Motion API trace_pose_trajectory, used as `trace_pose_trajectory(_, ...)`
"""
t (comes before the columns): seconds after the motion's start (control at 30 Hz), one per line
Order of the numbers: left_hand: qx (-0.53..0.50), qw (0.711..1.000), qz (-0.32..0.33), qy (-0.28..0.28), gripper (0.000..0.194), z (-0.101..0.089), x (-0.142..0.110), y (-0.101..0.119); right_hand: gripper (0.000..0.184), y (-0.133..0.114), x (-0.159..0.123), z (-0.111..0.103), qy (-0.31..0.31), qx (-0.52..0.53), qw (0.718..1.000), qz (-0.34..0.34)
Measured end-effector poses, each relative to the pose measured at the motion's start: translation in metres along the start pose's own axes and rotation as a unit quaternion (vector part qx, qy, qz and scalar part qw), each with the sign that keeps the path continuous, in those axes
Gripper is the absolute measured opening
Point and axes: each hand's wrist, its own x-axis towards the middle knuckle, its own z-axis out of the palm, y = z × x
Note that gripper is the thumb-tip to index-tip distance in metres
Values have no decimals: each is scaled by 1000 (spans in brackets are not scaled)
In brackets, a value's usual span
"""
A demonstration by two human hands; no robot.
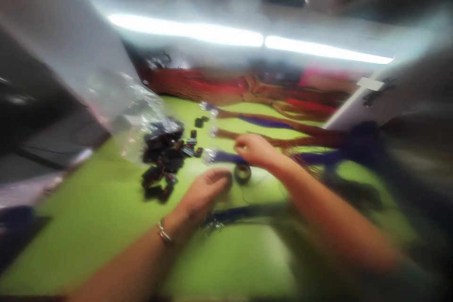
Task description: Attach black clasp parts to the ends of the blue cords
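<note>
My right hand (257,150) is closed in a pinch above the bundled wires, its fingers curled; whatever they grip is hidden. Lower and to the left, my left hand (207,189) has its fingers pressed together, the blurred tips pointing at a dark roll of tape (242,174). What those fingertips hold, if anything, I cannot make out. The tape roll lies between the two hands, and a thin wire (245,195) trails just below it. A blue-sleeved wire bundle (226,156) with whitish ends runs beneath my right hand. Another dark bundle (244,213) passes below both hands.
Black connectors (163,151) are heaped at the left, by a clear plastic bag (132,113). Brown wire bundles (230,133) lie farther back, with red and orange wires (212,82) behind. The green table (106,226) sits under a bright tube light (187,30).
</note>
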Motion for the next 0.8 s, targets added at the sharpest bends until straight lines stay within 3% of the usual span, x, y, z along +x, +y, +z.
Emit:
trace_pose_trajectory(0.1,1,1000,-5,7,31,-2,0,-1,13,8,43,5,-30,-94,994,56)
trace_pose_trajectory(0.27,-13,1000,-1,14,30,-2,-1,1,17,22,83,39,21,-125,987,95)
trace_pose_trajectory(0.4,-26,999,-8,23,31,-2,0,1,18,34,91,49,32,-121,987,98)
trace_pose_trajectory(0.57,-21,999,-13,24,33,-5,2,-1,20,43,95,36,34,-108,990,86)
trace_pose_trajectory(0.8,-9,1000,-11,20,34,-5,1,0,14,37,95,29,61,-107,988,96)
